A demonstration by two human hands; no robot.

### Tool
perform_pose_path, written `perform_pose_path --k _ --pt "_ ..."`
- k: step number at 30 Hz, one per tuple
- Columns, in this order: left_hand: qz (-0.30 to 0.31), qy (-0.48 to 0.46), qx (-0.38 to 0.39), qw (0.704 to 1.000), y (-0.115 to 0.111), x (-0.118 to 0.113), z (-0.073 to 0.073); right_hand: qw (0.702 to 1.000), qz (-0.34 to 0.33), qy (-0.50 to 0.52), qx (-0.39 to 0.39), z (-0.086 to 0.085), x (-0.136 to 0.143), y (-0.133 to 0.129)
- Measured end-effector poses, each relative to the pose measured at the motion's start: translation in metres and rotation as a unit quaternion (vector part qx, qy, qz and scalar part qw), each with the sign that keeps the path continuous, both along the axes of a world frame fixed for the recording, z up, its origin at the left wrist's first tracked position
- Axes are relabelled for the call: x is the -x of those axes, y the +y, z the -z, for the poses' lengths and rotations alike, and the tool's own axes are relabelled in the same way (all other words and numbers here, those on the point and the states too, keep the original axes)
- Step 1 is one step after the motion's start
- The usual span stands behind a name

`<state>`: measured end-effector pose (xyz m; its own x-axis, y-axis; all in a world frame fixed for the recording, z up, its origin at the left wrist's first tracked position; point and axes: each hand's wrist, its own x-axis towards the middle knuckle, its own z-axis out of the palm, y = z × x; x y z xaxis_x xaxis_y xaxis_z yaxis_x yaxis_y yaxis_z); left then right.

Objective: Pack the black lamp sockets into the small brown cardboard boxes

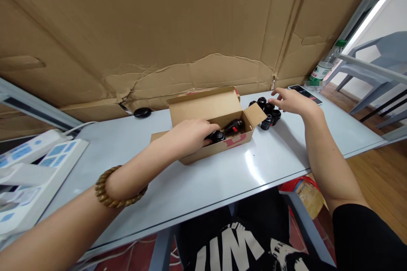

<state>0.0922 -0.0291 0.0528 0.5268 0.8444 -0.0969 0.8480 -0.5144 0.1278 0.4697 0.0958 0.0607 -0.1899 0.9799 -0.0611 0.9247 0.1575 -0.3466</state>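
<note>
An open brown cardboard box (219,147) with a red print lies on the light table, its lid folded back. Inside it are black round-ended items, among them one with a red mark (235,127). My left hand (193,135) reaches into the box, its fingers closed round a black item (218,136) at the left part. To the right of the box stands a cluster of several black items (269,114). Over the right edge of that cluster is my right hand (291,100), fingers apart, with nothing visible held in it.
Behind the table (140,194) rises a large cardboard sheet (190,21). A round black object (142,112) lies by it. At the right are a phone (304,94) and a bottle (322,70); white power strips (47,178) sit at the left.
</note>
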Motion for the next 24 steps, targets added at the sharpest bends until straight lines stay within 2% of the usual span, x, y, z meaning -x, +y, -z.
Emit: perform_pose_path --k 2,11,14,17,19,21,24 --pt "-0.011 0.011 0.007 1.0 0.001 0.0 0.0 0.999 -0.006 0.001 -0.044 -0.002 -0.001 -0.002" --pt "-0.005 -0.023 0.072 0.997 0.006 -0.01 -0.011 0.984 -0.062 0.066 -0.154 -0.009 0.016 -0.017" --pt "0.007 -0.04 0.043 0.998 0.001 -0.006 -0.022 0.965 -0.093 0.109 -0.221 -0.012 0.023 -0.023" --pt "0.022 -0.074 -0.012 0.997 -0.008 -0.002 -0.04 0.929 -0.124 0.196 -0.288 -0.015 0.036 -0.037" --pt "0.037 -0.128 -0.068 0.989 -0.015 -0.005 -0.053 0.909 -0.158 0.265 -0.281 -0.016 0.049 -0.051" --pt "0.049 -0.192 -0.127 0.972 -0.021 -0.015 -0.06 0.893 -0.227 0.322 -0.217 -0.014 0.062 -0.067" --pt "0.076 -0.26 -0.184 0.945 -0.025 -0.037 -0.061 0.87 -0.316 0.356 -0.131 -0.01 0.078 -0.086"
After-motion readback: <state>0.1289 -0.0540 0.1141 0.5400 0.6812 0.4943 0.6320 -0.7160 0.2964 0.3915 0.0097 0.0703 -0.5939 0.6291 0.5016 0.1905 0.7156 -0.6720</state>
